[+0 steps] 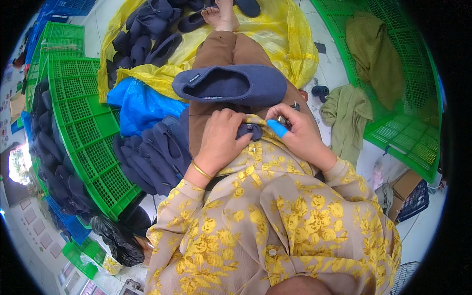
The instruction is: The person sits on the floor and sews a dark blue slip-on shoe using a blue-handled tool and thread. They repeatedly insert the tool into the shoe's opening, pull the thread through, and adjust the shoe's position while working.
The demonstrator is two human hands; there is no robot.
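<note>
A navy cloth slipper (268, 84) lies sideways across my lap, its opening facing up and a small label inside the rim. Just below it, my left hand (223, 135) is closed, thumb pressed on a dark blue fabric piece (254, 129) held against my shirt front; most of that piece is hidden. To its right, my right hand (302, 135) is closed, with a blue covering (277, 128) on the thumb. Its fingers pinch a small metal thing (282, 120) whose kind I cannot make out. The two hands are close together.
Left of my legs lie several navy slippers (155, 152) beside a green plastic crate (91, 128) and a blue plastic sheet (140, 105). Ahead, a yellow sheet (275, 37) bears more slippers. At right are an olive cloth (346, 113), a dark thread spool (320, 92) and another green crate (403, 142).
</note>
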